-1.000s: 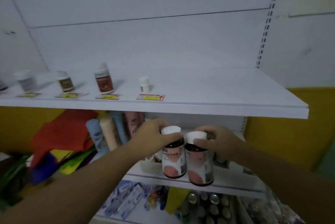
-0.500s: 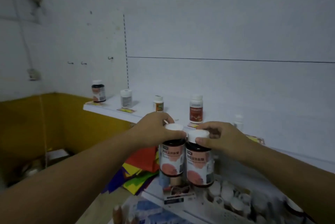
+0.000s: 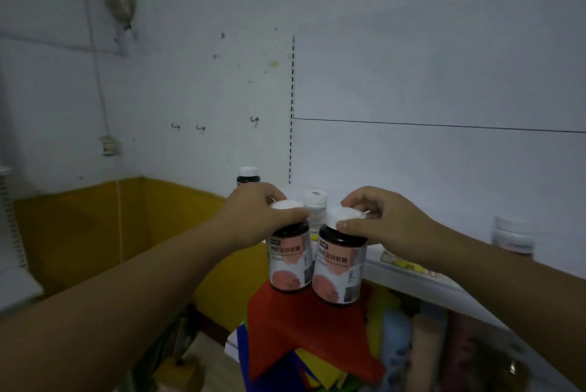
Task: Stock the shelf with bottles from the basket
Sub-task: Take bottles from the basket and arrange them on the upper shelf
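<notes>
Dim, bluish feed with soft focus.
I see wide-angle bending at the edges, a blurred shelf (image 3: 409, 277), and murky shadow across the lower corners.

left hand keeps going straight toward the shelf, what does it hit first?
Probably the white-capped bottle standing on the shelf just beyond the left hand and its dark bottle. Depth is unclear; it may pass to its left.

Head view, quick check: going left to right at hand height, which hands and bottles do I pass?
Left hand → left held bottle → white bottle on the shelf → right held bottle → right hand → blurred white-capped bottle far right.
</notes>
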`<state>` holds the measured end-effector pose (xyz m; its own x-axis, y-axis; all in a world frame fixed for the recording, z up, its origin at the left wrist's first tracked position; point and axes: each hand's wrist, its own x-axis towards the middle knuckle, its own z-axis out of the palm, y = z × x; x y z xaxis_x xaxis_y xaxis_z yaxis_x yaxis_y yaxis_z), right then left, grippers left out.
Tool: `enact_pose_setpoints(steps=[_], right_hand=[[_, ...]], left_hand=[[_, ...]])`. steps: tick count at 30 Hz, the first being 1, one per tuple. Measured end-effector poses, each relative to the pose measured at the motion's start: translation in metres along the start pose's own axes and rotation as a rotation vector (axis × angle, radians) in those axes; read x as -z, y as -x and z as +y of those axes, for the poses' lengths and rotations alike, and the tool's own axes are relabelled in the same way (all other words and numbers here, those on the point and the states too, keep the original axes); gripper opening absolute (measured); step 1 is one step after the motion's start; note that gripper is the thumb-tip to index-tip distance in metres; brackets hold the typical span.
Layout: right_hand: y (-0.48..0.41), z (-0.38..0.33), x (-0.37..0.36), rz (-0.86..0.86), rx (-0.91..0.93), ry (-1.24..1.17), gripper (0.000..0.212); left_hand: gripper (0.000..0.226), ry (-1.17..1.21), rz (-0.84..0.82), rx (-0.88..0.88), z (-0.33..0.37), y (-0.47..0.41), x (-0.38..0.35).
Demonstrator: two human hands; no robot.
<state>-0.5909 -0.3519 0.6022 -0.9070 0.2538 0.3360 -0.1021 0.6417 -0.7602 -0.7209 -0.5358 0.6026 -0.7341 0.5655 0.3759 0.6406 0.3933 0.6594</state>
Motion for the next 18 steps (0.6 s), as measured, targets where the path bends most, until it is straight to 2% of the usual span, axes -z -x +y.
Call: enact_pose_setpoints(steps=[4,8,12,18], right_hand=[[-0.06,0.0,-0.022,0.108,0.046,0.003,0.03],[-0.128,-0.006,-0.034,0.112,0.103,0.035,0.032],[-0.192,-0.009,-0.048,0.073,0.104,0.094,0.034],[-0.257,0.007,-0.077,0.049,0.063,0.227,0.031]], left_hand=[[0.042,0.011,0.145,-0.008,-0.023,-0.044,0.028],[0.044,0.015,0.298,-0.01,-0.035,-0.087,0.067],[0.04,-0.102,0.297,-0.006,-0.049,-0.129,0.113],[0.038,-0.09,0.36,-0.044,-0.085,-0.206,0.144]])
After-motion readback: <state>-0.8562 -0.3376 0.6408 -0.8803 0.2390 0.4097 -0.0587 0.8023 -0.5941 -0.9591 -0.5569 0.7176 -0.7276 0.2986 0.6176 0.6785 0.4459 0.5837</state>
